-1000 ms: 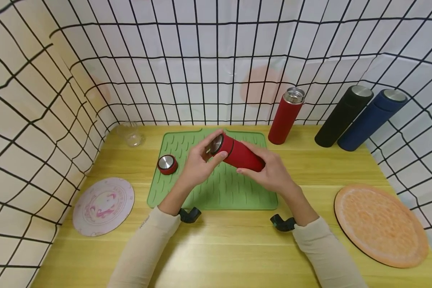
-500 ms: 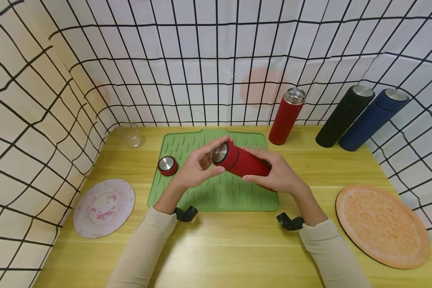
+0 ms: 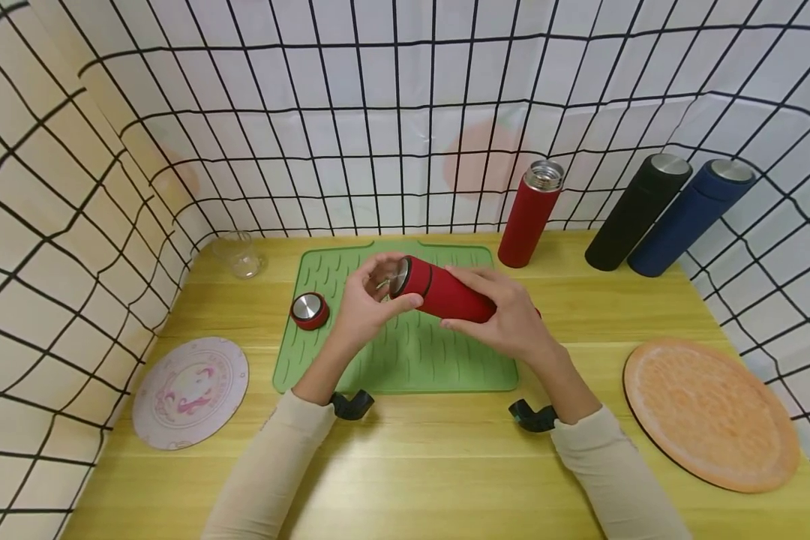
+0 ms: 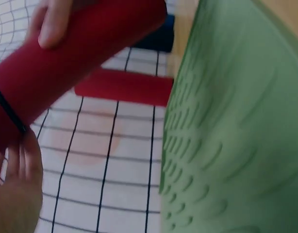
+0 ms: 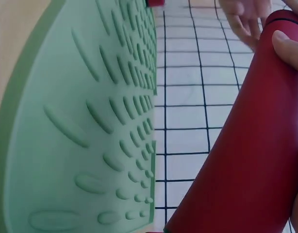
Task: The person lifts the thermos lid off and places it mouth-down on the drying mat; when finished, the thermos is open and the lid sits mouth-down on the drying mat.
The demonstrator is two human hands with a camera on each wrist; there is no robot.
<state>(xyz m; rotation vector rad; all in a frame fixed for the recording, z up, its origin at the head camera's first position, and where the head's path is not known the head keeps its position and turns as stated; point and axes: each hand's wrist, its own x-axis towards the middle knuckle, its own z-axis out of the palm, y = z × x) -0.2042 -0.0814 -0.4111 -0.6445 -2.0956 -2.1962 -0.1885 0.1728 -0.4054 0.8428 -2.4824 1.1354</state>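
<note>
1. While holding the red bottle aloft over the green mat, slants its long axis from left to right; carries the lid end higher and to the left, the base lower and to the right;
2. Grips the body with the right hand; lays the thumb along the near side, wraps the other fingers over the far side; leaves the lid outside this grasp, pointing away from the right wrist;
3. Holds the lid with the left hand; sets the thumb on the near side by the dark seam, curls the other fingers behind the far side; cannot tell the firmness of this hold;
4. Lines up lid and body on one shared axis, with no gap to be seen at the seam; has the left hand nearer to the lid;
5. Shows a loose cap on the mat, left of the left hand and apart from it; also an uncapped flask on the desk, just beyond the mat's right side.
</note>
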